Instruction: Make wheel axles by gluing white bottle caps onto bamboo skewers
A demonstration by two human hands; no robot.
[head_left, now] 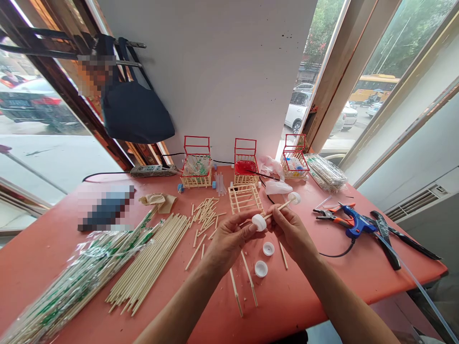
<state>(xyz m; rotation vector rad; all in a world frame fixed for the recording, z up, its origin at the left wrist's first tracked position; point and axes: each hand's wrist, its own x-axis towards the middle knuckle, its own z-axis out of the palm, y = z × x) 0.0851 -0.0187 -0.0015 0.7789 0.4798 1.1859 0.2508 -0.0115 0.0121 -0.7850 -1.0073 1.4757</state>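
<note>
My left hand (226,237) pinches a white plastic bottle cap (258,222) between thumb and fingers. A thin wooden stick (284,206) runs from that cap past the fingers of my right hand (289,231), which are closed around it. At the stick's far right end sits another white cap (294,198). Just beyond my hands lies a small frame of wooden sticks (246,198). On the table below them rest two loose caps, an upper white cap (268,249) and a lower white cap (261,269). Long sticks (248,277) partly pass under my hands.
Three little stick carts, a left cart (197,177), a middle cart (246,177) and a right cart (294,167), stand along the wall. Bundled sticks (152,260) and short pieces (208,213) lie left; pliers (332,217) and a blue glue gun (358,223) lie right.
</note>
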